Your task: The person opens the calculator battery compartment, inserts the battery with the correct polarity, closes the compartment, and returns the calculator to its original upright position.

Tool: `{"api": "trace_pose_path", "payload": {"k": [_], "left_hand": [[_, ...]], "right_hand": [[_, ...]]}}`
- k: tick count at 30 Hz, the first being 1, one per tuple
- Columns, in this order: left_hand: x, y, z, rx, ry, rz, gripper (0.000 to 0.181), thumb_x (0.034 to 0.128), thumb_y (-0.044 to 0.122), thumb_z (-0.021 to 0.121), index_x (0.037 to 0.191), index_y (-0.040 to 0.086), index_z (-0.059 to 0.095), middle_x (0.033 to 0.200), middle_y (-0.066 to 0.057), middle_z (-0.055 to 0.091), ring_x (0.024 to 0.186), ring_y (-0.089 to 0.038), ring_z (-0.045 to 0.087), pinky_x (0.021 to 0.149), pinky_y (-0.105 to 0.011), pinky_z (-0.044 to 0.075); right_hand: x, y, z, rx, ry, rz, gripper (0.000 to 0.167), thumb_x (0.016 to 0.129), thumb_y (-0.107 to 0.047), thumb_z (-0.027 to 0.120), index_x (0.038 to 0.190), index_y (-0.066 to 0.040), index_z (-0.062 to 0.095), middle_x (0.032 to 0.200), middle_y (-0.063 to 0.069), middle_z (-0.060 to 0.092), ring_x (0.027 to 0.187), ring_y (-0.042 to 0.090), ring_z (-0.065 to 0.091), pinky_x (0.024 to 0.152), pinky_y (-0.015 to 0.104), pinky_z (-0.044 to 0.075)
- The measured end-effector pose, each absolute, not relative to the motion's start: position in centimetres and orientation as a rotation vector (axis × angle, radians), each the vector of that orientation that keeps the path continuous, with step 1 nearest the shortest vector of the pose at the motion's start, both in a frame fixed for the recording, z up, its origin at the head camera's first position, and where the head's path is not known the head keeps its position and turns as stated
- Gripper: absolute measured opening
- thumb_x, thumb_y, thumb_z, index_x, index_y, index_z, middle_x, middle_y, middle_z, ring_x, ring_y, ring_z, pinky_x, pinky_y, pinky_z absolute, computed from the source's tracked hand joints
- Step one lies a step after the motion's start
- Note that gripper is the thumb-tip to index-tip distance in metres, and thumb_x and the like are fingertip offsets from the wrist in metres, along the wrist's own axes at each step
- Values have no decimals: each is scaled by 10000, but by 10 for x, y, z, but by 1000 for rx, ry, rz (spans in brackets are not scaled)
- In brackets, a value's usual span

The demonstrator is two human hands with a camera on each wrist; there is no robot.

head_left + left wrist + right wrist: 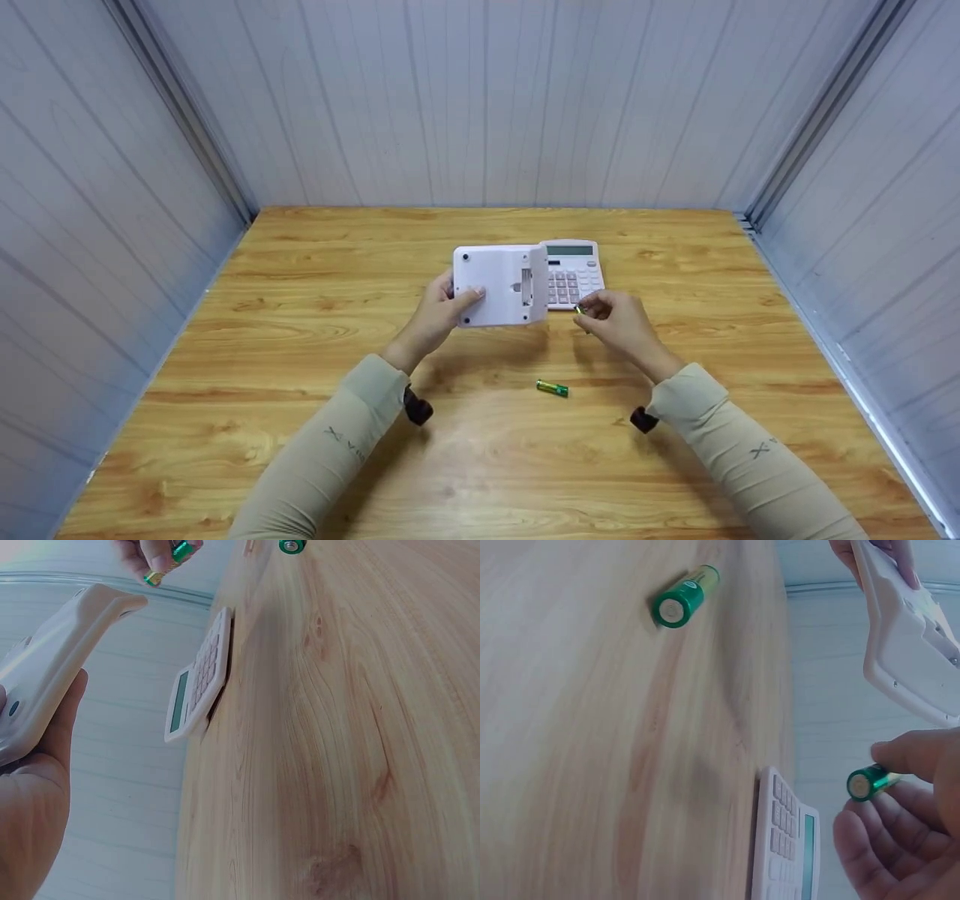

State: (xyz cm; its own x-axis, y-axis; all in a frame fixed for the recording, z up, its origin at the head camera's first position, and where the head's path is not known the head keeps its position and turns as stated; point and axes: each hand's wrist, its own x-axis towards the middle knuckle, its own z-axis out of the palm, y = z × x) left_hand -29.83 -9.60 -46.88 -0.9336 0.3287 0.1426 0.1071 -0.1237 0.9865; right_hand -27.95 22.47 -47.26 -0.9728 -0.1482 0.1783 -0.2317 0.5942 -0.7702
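My left hand (439, 311) holds a white calculator (491, 285) up off the table with its back facing me, thumb across the back. The battery compartment (526, 286) in that back is uncovered. To its right, my right hand (619, 322) pinches a green and yellow battery (871, 781) between thumb and fingers, apart from the calculator. A second green and yellow battery (552, 388) lies on the table below the hands. Behind the held calculator, another white calculator (574, 274) rests face up on the table, partly hidden.
The wooden table (315, 285) bears these things. Light panelled walls (480, 105) enclose it at the back and on both sides. A dark wrist camera (417, 407) sticks out at the left cuff, and another one (643, 420) at the right cuff.
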Motion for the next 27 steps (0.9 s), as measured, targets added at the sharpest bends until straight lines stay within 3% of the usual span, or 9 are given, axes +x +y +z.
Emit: {"api": "trace_pose_path", "payload": {"k": [17, 27], "left_hand": [[-299, -92, -469, 524, 1952, 2187, 460, 1089, 33, 583, 1535, -42, 500, 1432, -299, 662, 1269, -382, 715, 1022, -512, 642], [-299, -91, -468, 532, 1943, 2187, 465, 1090, 27, 576, 1544, -29, 496, 1460, -288, 652, 1312, -414, 691, 1046, -537, 627]], "right_hand": [[-274, 217, -479, 383, -2397, 1492, 160, 920, 16, 823, 1062, 71, 773, 833, 158, 743, 709, 57, 633, 647, 142, 533], [-269, 213, -473, 374, -2357, 1610, 140, 943, -3, 817, 1068, 44, 775, 906, 195, 763, 741, 84, 686, 666, 163, 572]]}}
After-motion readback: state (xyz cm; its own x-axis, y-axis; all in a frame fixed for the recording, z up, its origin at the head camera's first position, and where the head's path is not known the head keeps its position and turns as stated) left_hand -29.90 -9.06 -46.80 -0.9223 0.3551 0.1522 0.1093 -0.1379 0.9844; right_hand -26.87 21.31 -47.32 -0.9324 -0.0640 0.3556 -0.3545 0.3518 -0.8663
